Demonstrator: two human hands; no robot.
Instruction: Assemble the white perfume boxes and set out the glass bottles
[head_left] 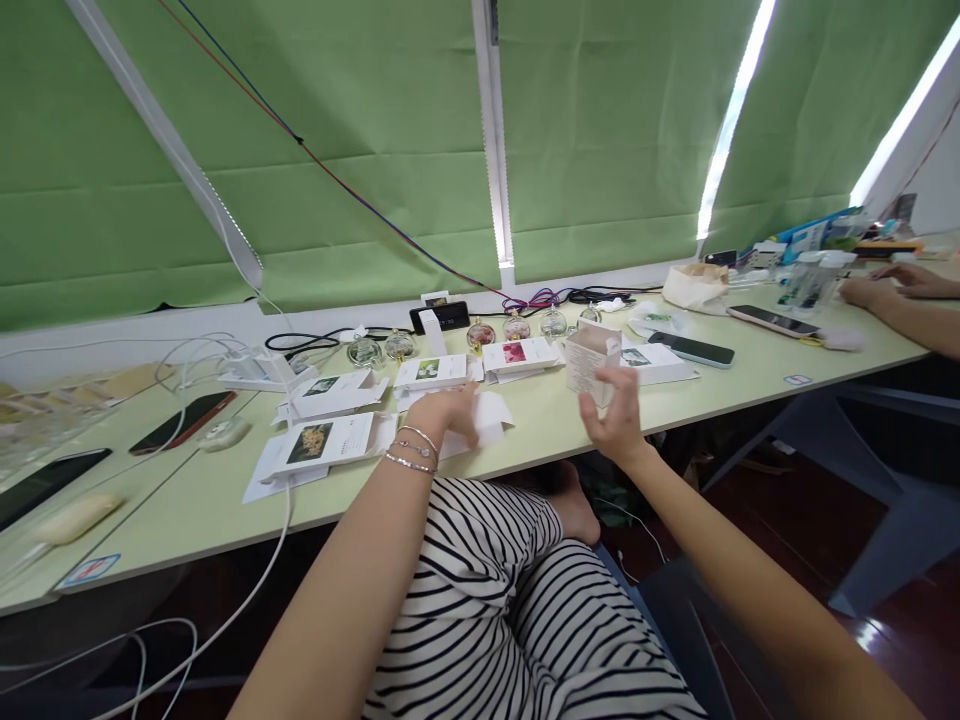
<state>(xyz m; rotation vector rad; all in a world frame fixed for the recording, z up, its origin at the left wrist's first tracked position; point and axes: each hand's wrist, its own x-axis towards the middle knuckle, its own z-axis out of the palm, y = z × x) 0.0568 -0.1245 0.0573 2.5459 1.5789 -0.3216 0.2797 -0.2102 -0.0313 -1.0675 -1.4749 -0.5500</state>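
Observation:
My left hand (444, 412) hovers over or touches an open white carton (491, 412) near the table's front edge. Its fingers point away from me, slightly spread and blurred, and I cannot tell whether they touch the carton. Bracelets circle that wrist. My right hand (616, 420) is raised with curled fingers apart, just in front of an upright printed box (591, 358) with an open top. A fingertip overlaps the box's right edge. Around my hands lie flat white cartons with pictures: a yellow-flower one (322, 442), a green one (429, 371) and a pink-flower one (517, 353).
Round glass bottles (553, 322) stand in a row behind the cartons. A propped phone (441, 317) is at the back. More phones (691, 349), a cloth pouch (696, 287) and cables (184, 400) lie about. Another person's hands (874, 290) are at right.

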